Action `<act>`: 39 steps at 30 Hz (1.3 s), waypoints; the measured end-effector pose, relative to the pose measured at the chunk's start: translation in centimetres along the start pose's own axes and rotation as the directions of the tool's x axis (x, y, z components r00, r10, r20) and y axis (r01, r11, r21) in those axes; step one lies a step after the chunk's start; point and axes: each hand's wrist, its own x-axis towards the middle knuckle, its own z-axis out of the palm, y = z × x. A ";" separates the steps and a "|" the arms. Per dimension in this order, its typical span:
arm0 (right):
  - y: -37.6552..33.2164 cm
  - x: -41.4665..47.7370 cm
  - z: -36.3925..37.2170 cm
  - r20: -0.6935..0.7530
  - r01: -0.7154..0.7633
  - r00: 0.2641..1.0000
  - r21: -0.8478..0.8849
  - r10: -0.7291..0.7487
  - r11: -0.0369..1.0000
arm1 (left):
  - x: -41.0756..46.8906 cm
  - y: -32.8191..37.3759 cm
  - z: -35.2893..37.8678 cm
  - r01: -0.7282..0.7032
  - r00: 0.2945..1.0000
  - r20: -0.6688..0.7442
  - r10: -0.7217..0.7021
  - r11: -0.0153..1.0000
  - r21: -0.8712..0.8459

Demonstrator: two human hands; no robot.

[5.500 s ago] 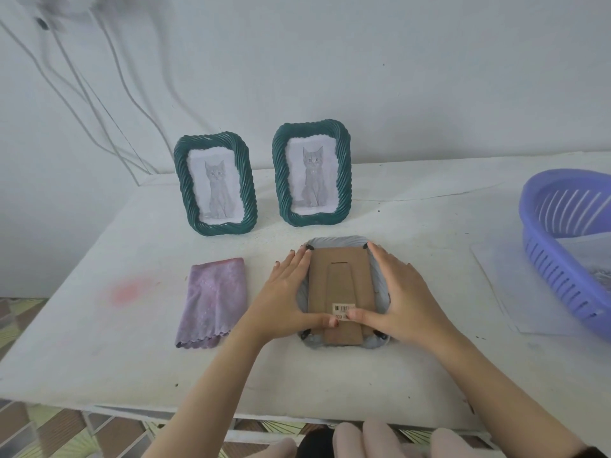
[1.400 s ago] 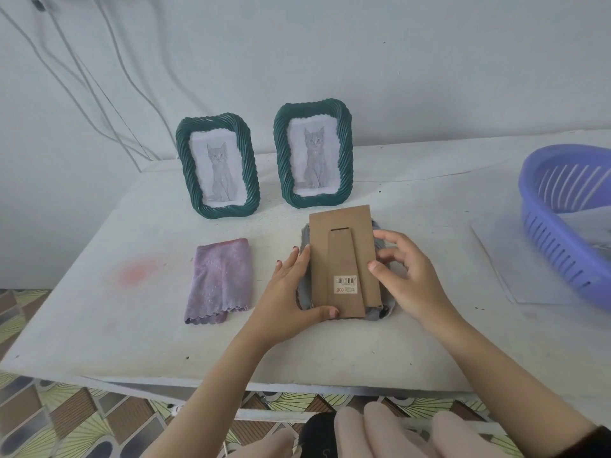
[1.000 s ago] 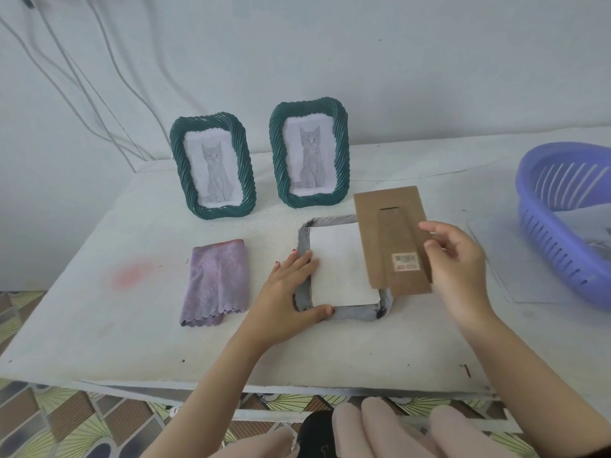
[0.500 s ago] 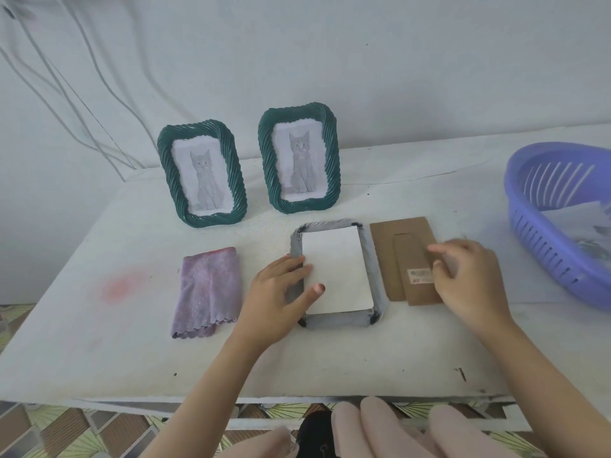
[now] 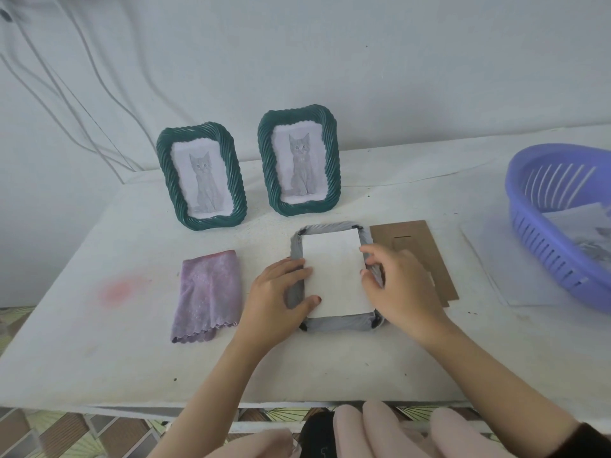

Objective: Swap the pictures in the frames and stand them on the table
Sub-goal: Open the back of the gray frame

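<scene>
A grey frame [image 5: 340, 323] lies face down in the middle of the table, its back open. The white back of its picture [image 5: 334, 276] shows inside it. My left hand [image 5: 274, 299] rests on the frame's left side, with the thumb pressing on the paper. My right hand [image 5: 396, 285] lies over the frame's right side, index fingertip and thumb touching the paper's right edge. The brown cardboard backing [image 5: 413, 239] lies flat just right of the frame, partly under my right hand. Two green frames, the left green frame [image 5: 201, 176] and the right green frame [image 5: 299, 160], stand behind, each showing a cat picture.
A folded purple cloth [image 5: 208, 292] lies left of the grey frame. A purple plastic basket [image 5: 535, 206] holding papers sits at the right edge, on a white sheet [image 5: 496, 269]. Cables hang on the wall at the back left. My knees show under the table's front edge.
The cardboard backing was slid out of the grey frame and laid flat on its right. My right hand let it go and came back to the paper's right edge. My left hand stayed on the frame.
</scene>
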 end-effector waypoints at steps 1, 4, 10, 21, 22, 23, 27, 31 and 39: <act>-0.2 0.1 0.2 0.002 -0.004 1.000 0.011 0.004 1.000 | 0.0 0.0 0.0 0.001 1.000 -0.001 -0.001 1.000 -0.005; -0.6 0.2 0.2 -0.021 -0.009 1.000 0.053 0.010 0.999 | 0.0 -0.2 0.1 0.008 1.000 -0.006 -0.008 1.000 -0.017; -0.6 0.4 -0.1 0.064 -0.107 0.993 0.234 0.094 0.966 | -0.1 -0.1 0.1 0.009 1.000 -0.010 -0.010 1.000 -0.023; -0.3 0.2 -0.4 -0.160 -0.074 0.979 0.280 0.123 0.957 | 0.1 -0.4 0.0 -0.023 1.000 0.004 0.023 1.000 -0.021; -0.2 0.3 -0.6 -0.147 -0.095 0.978 0.320 0.148 0.943 | 0.1 -0.3 0.0 -0.019 1.000 -0.009 0.018 1.000 -0.018; -0.1 0.3 -0.9 -0.126 -0.119 0.977 0.357 0.174 0.926 | 0.1 -0.1 0.0 -0.007 0.999 -0.034 0.006 1.000 -0.022; 0.2 0.4 -2.7 -0.035 -0.193 0.965 0.571 0.259 0.798 | 0.6 1.6 -0.1 0.016 0.993 -0.109 -0.033 0.989 -0.147; 0.8 0.4 -4.5 0.028 -0.223 0.957 0.713 0.290 0.665 | 1.9 4.6 -0.4 0.132 0.990 0.022 -0.139 0.861 -0.491; 2.0 -0.9 -8.5 -0.041 -0.158 0.965 0.696 0.259 0.701 | 4.0 9.8 0.9 0.225 0.973 0.144 -0.179 0.619 -0.752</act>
